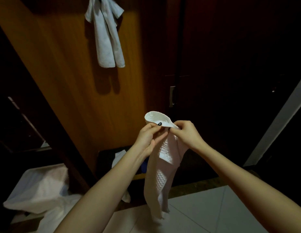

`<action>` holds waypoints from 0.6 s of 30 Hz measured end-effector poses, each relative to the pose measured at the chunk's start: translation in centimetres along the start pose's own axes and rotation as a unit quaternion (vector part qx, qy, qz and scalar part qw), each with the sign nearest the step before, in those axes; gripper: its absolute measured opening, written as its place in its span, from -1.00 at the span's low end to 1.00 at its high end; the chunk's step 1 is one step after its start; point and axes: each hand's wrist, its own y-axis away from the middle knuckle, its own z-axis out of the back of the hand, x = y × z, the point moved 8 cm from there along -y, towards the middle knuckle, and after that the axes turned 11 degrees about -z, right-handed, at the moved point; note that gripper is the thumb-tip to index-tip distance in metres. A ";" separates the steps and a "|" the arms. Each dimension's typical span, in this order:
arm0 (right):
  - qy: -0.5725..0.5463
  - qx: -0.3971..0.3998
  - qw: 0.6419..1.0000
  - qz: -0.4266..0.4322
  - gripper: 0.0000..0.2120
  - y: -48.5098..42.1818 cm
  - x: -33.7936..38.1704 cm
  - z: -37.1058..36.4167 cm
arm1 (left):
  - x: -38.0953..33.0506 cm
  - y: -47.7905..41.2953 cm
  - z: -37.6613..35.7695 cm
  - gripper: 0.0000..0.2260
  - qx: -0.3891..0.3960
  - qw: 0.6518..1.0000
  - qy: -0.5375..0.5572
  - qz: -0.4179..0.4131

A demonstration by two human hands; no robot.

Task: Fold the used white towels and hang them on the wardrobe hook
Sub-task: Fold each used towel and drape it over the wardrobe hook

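One hung towel (107, 39) already high on wardrobe panel (70, 81). Waffle towel (160, 165) low before panel: left hand (147, 138), right hand (186, 133) pinch top edge. Fold looks unfinished, hanging not yet done. Linen heap (38, 190) beside panel base.

- No writing, brand, number or sign can be read anywhere.
- A small black tag (159, 123) sits at the top fold of the held white towel (160, 179); its pale marks are too small to make out.
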 end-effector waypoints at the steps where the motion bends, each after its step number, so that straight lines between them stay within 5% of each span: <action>1: 0.005 0.007 1.000 0.008 -0.90 -0.4 0.2 0.4 | -0.6 0.0 -0.1 -0.91 0.012 0.999 -0.027 -0.016; 4: 0.028 0.036 0.998 0.032 -0.87 -0.9 1.0 1.1 | -4.6 -0.5 0.3 -0.91 0.024 0.951 -0.266 -0.159; 7: 0.043 0.080 0.995 0.040 -0.85 -0.9 1.4 1.1 | -8.4 -0.8 -0.8 -0.68 0.073 0.797 -0.518 -0.303; 9: 0.041 0.106 0.993 0.044 -0.85 -0.5 1.8 1.1 | -8.7 -1.3 -1.7 -0.75 0.156 0.742 -0.578 -0.302; 15: 0.028 0.170 0.983 0.058 -0.85 0.9 2.9 1.7 | -6.9 -2.8 -2.8 -0.87 0.308 0.691 -0.623 -0.200; 18: 0.027 0.184 0.981 0.058 -0.84 1.2 3.0 2.4 | -6.0 -2.2 -4.5 -0.86 0.349 0.698 -0.590 -0.206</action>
